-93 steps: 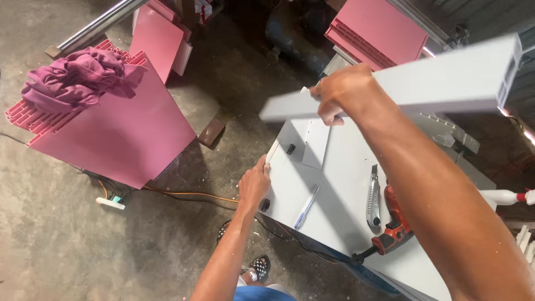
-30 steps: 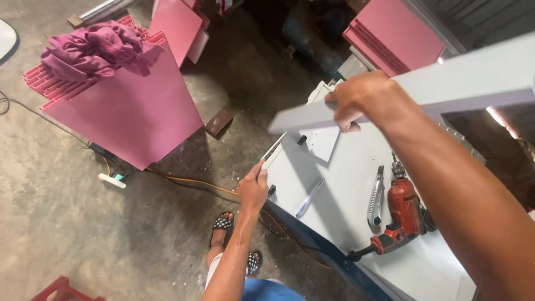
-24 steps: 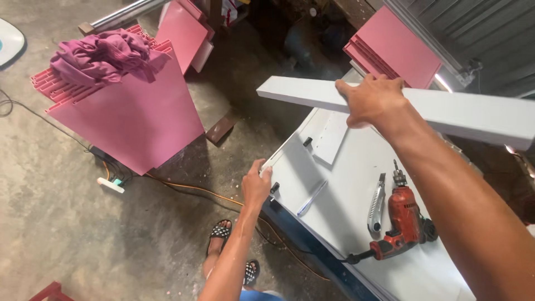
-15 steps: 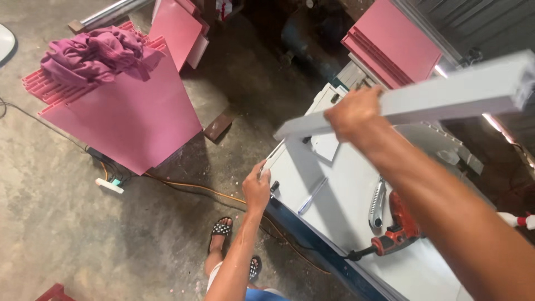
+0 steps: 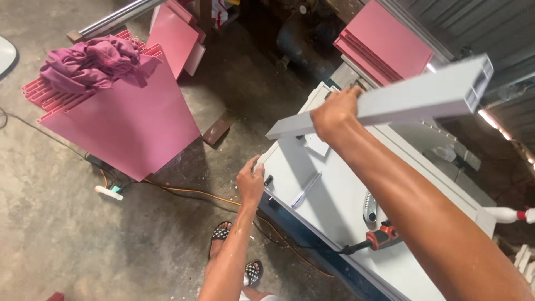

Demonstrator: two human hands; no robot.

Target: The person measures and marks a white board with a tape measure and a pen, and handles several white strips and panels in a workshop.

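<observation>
Head view: the right hand [image 5: 337, 114] is clenched around a long grey hollow bar [image 5: 401, 100], held raised above the white panel [image 5: 334, 206]; the bar's open end points up and away from the hand. The left hand [image 5: 251, 181], lower and nearer the floor, curls its fingers over the panel's near edge. Just beyond the left hand lies a pen [image 5: 306, 189]; a red drill [image 5: 382, 237] rests beneath the right forearm. Pink sheets [image 5: 128, 122] stand well apart, left of both hands.
</observation>
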